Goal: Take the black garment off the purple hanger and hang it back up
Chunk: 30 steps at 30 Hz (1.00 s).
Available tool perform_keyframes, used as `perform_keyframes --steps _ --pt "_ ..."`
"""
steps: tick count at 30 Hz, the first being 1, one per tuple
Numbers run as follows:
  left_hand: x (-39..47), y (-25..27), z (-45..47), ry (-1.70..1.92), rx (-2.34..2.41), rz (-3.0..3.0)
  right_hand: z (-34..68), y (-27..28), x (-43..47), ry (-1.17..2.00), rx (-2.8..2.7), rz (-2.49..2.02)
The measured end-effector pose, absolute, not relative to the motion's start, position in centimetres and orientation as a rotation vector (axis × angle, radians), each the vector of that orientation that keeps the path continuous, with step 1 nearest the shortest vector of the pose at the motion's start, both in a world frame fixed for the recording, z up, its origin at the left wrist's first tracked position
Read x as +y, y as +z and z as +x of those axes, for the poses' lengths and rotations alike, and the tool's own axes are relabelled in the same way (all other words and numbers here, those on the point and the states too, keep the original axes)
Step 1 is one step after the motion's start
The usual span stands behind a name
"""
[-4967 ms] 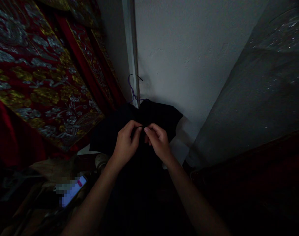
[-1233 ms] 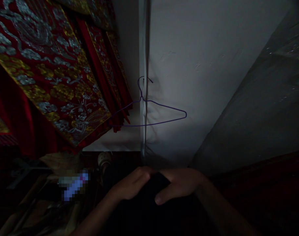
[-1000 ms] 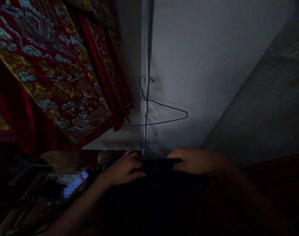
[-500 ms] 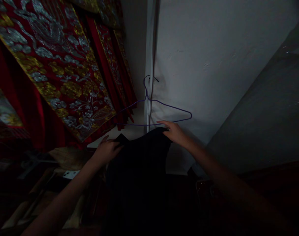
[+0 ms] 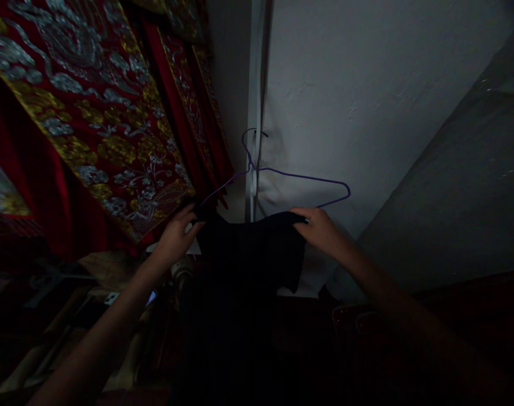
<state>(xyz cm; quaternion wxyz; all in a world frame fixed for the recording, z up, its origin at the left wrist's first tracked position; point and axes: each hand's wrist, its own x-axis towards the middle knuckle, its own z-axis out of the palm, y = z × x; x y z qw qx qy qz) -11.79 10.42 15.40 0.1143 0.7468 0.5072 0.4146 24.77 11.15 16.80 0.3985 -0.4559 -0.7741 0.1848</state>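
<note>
A dark garment is stretched between my two hands; its exact kind is lost in the dim light. My left hand pinches its upper left corner, close to the left end of a purple wire hanger. My right hand grips the upper right edge between thumb and fingers, below the hanger's right arm. The hanger hangs by its hook from a pale vertical strip at the wall. Cloth covers the hanger's left end and most of its lower bar.
Red cloth with gold and silver embroidery hangs at the left. A plain wall rises behind the hanger. At the lower left, wooden furniture parts show dimly. The bottom of the view is very dark.
My left hand has risen slightly left and my right hand has moved right, spreading the garment's top edge. The cloth now overlaps the hanger's lower bar, and the hanger is tilted.
</note>
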Motion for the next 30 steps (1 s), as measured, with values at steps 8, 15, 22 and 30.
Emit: perform_keyframes --steps 8,15,22,30 --pt "11.4 18.8 -9.0 1.511 1.43 2.411 22.9 15.9 10.3 0.663 -1.909 -1.024" --pt "12.1 18.9 -9.6 1.655 1.402 2.398 24.8 15.9 10.7 0.473 -1.645 -1.124" --pt "11.9 19.2 -10.1 1.614 1.38 2.436 27.7 16.1 14.1 0.576 -1.403 -1.236" --pt "12.8 20.0 -11.1 1.787 1.553 2.284 32.9 22.1 11.5 1.139 -1.904 -1.356"
